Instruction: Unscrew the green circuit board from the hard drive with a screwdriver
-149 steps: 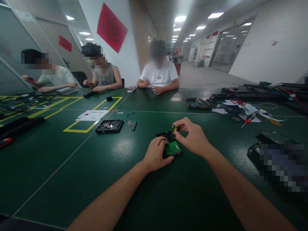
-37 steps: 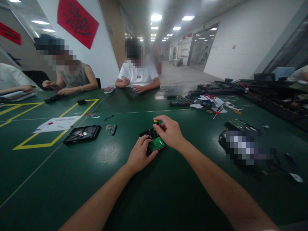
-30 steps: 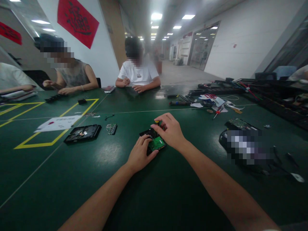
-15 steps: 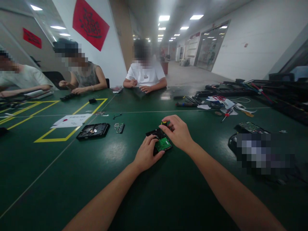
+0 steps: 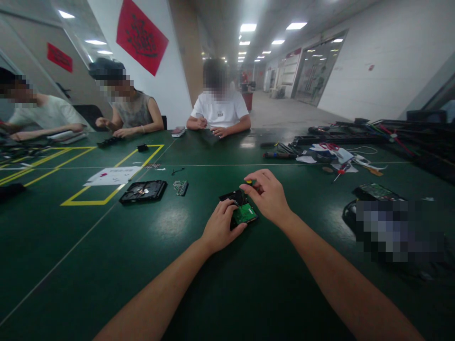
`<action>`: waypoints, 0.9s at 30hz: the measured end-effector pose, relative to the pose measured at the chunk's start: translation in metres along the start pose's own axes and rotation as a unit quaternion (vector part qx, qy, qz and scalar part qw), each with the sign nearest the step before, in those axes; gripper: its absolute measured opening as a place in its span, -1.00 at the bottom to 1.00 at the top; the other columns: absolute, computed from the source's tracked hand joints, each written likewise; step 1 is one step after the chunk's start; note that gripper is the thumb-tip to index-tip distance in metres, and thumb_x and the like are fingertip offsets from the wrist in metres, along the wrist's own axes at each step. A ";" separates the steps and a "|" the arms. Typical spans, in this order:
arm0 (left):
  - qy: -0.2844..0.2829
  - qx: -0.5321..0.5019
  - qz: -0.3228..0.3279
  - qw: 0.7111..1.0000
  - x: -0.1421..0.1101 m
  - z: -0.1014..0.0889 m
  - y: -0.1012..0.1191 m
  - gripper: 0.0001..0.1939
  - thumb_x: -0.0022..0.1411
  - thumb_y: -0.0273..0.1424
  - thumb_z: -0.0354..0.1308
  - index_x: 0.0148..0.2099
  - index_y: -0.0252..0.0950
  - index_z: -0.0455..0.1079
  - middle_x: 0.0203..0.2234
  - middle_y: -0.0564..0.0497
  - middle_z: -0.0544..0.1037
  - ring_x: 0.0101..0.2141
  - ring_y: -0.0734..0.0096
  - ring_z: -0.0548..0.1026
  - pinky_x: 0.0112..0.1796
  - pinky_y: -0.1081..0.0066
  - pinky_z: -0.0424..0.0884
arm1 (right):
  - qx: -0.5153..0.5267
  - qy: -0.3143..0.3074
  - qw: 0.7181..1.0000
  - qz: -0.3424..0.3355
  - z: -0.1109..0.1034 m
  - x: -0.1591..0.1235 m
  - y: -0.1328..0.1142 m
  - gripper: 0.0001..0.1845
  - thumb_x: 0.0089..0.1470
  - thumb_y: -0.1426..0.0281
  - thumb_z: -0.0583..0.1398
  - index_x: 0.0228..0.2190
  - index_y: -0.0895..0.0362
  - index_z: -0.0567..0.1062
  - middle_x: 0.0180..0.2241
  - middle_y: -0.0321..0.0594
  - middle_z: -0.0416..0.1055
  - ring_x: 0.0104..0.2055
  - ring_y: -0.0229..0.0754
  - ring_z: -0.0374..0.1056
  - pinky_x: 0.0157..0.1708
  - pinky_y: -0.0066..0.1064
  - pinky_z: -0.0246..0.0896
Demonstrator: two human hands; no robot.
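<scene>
A hard drive (image 5: pixel 246 213) lies on the green table with its green circuit board facing up. My left hand (image 5: pixel 222 225) is closed over its left side, fingers across the top and thumb along the near edge. Above the drive's far right part, my right hand (image 5: pixel 266 195) pinches a small screwdriver (image 5: pixel 249 182) with a yellow and black handle, held upright. The screwdriver's tip is hidden behind my fingers, so I cannot tell whether it touches a screw.
Left of the drive lie a small circuit board (image 5: pixel 180 187) and a black open casing (image 5: pixel 143 192). A paper sheet (image 5: pixel 113 175) sits by yellow tape. Cables and a red screwdriver (image 5: pixel 341 172) lie right. A blurred-out bundle (image 5: pixel 394 232) is near right. Co-workers sit opposite, one in a white shirt (image 5: pixel 220 111).
The camera view has swung left, then partly back right. My left hand stays on the hard drive. My right hand keeps the screwdriver over it, with the fingers shifting slightly around the handle.
</scene>
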State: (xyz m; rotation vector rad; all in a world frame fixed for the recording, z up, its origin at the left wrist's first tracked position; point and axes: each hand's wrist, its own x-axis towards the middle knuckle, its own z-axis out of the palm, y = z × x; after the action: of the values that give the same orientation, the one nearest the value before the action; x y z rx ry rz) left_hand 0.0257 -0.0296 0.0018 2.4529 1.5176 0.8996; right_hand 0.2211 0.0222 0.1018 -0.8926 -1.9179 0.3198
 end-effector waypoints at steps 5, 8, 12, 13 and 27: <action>-0.003 -0.001 0.002 1.000 0.000 -0.002 0.001 -0.50 0.32 -0.09 0.25 0.19 -0.20 0.33 0.22 -0.20 0.37 0.27 -0.07 0.33 0.32 -0.13 0.25 | -0.009 -0.005 1.000 -0.004 -0.001 0.000 0.001 -0.87 0.28 0.31 0.25 -0.14 0.04 0.53 -0.12 -0.14 0.46 -0.30 -0.16 0.43 -0.32 -0.28 0.37; -0.008 0.002 0.001 1.000 0.000 -0.002 0.001 -0.49 0.33 -0.08 0.24 0.20 -0.23 0.32 0.23 -0.21 0.36 0.28 -0.08 0.32 0.32 -0.14 0.25 | 0.000 -0.011 1.000 0.011 0.000 -0.001 0.000 -0.84 0.28 0.35 0.23 -0.10 0.06 0.49 -0.16 -0.16 0.50 -0.34 -0.18 0.42 -0.31 -0.28 0.36; -0.004 -0.001 0.001 1.000 0.000 -0.001 0.001 -0.47 0.32 -0.07 0.25 0.21 -0.21 0.31 0.23 -0.20 0.35 0.28 -0.08 0.31 0.31 -0.15 0.25 | 0.002 -0.011 1.000 0.007 0.001 -0.001 0.001 -0.83 0.28 0.30 0.25 -0.10 0.04 0.50 -0.11 -0.14 0.46 -0.31 -0.17 0.43 -0.30 -0.28 0.38; -0.003 -0.001 0.001 1.000 0.000 -0.001 0.001 -0.47 0.32 -0.08 0.25 0.21 -0.20 0.31 0.23 -0.19 0.36 0.28 -0.08 0.31 0.31 -0.15 0.25 | -0.002 -0.012 1.000 0.002 0.001 -0.001 0.001 -0.82 0.27 0.28 0.25 -0.10 0.03 0.50 -0.09 -0.13 0.43 -0.30 -0.17 0.42 -0.29 -0.28 0.39; -0.009 -0.004 -0.004 1.000 0.000 0.000 0.000 -0.45 0.31 -0.07 0.26 0.21 -0.23 0.31 0.24 -0.21 0.36 0.30 -0.10 0.29 0.33 -0.14 0.21 | -0.049 -0.007 0.999 -0.004 0.002 -0.003 0.002 -0.80 0.29 0.31 0.23 -0.07 0.08 0.49 -0.11 -0.11 0.49 -0.36 -0.18 0.41 -0.31 -0.30 0.35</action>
State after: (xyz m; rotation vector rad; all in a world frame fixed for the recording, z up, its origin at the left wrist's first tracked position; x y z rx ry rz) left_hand 0.0249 -0.0298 0.0018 2.4399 1.5138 0.8786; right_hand 0.2207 0.0222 0.0978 -0.9486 -1.9629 0.2299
